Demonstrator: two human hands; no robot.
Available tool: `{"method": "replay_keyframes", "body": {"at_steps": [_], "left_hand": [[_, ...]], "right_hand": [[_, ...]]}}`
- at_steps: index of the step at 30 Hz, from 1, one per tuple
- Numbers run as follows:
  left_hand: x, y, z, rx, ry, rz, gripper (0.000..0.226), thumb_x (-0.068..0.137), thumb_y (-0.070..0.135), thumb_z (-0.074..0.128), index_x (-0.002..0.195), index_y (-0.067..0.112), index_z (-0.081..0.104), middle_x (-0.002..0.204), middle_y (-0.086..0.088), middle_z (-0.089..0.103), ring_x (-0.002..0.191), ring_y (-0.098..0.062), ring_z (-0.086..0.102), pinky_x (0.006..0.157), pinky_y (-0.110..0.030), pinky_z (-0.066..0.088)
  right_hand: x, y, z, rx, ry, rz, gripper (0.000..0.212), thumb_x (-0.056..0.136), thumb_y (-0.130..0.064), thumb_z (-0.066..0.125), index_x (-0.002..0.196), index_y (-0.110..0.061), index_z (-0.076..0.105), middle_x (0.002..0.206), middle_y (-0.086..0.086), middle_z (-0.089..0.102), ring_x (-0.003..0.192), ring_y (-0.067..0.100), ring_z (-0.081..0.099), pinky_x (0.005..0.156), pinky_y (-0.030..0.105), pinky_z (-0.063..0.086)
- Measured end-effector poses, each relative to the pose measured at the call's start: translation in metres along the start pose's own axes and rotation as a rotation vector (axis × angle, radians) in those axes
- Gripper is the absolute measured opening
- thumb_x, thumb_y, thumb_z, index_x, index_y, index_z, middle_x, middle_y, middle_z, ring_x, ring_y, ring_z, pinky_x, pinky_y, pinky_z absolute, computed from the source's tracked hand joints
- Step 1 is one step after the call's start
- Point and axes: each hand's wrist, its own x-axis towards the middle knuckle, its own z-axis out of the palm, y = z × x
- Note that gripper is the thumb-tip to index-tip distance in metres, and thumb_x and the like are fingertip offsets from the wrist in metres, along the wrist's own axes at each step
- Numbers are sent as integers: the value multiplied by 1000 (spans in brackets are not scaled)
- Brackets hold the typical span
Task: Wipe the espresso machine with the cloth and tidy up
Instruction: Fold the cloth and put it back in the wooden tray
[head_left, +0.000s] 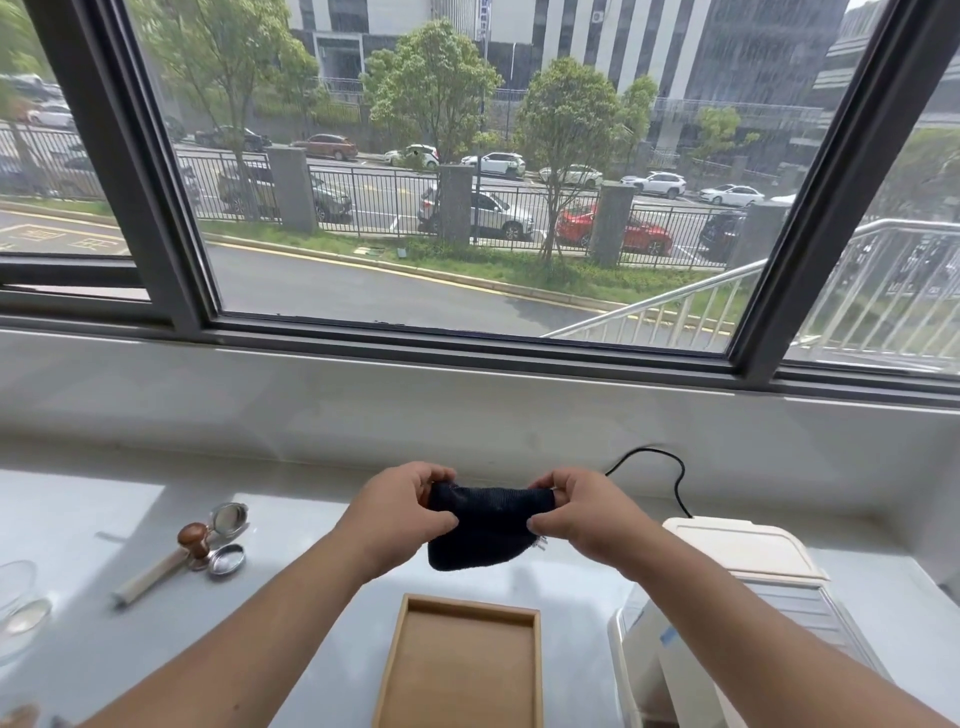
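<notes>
A dark navy cloth (480, 525) hangs bunched in the air above the counter, held at both ends. My left hand (402, 512) pinches its left end and my right hand (584, 514) pinches its right end. The white espresso machine (748, 587) stands at the lower right, just right of my right forearm, with its cream lid on top. A black power cord (670, 467) loops behind it. Below the cloth lies a shallow wooden tray (462, 608) with nothing in it.
To the left on the pale counter (291, 582) lie a wooden-knobbed tamper (195, 543), a portafilter with a pale handle (156, 571) and a metal filter basket (226, 560). Glassware (21, 597) sits at the far left edge. A window sill and large window rise behind.
</notes>
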Motion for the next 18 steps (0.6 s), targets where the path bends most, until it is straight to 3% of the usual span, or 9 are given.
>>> {"method": "replay_keyframes", "body": {"at_steps": [2,4,6,10,13,16,18], "left_hand": [[-1,2,3,152,46,35,35,82,21,77,98,51,66,96,22,75,91,5,68,76,-18,56],[-1,2,4,249,75,58,27,84,26,74,91,51,66,92,24,71,87,7,64,65,-15,47],[-1,1,3,295,85,76,20,87,28,72,90,47,68,94,23,69,90,3,63,67,-19,45],[2,-3,-3,369,100,109,10,90,41,72,86,44,64,107,19,55,105,-5,54,77,-24,40],[3,-8,-4,204,73,58,12,90,41,75,88,38,64,114,23,62,107,-6,58,82,-27,43],[4,-12,-2,-51,7,0,11,94,37,72,91,28,66,90,14,73,83,-10,64,77,-32,49],[4,-12,0,-157,-14,8,12,99,36,68,91,28,64,85,6,75,75,-7,63,76,-31,48]], "right_hand": [[1,1,3,-90,31,5,23,80,-5,74,97,-21,74,91,9,81,73,17,68,68,29,53],[3,2,5,-152,62,-9,18,81,-11,71,91,-25,75,84,0,80,65,9,65,56,20,49],[4,3,8,-162,77,-29,14,82,-15,69,87,-26,76,73,-5,75,53,3,57,47,15,41],[4,5,11,-70,101,-31,8,83,-16,68,81,-21,74,52,-12,61,42,3,46,43,13,35],[1,6,8,46,88,-8,9,82,-16,67,84,-15,75,63,-4,68,57,11,54,52,18,42],[-1,7,8,283,-17,0,16,93,-14,64,101,-10,78,93,11,78,83,18,62,78,32,46],[-1,8,10,389,-66,1,21,101,-16,59,107,-17,80,101,5,78,89,18,60,85,37,42]]}}
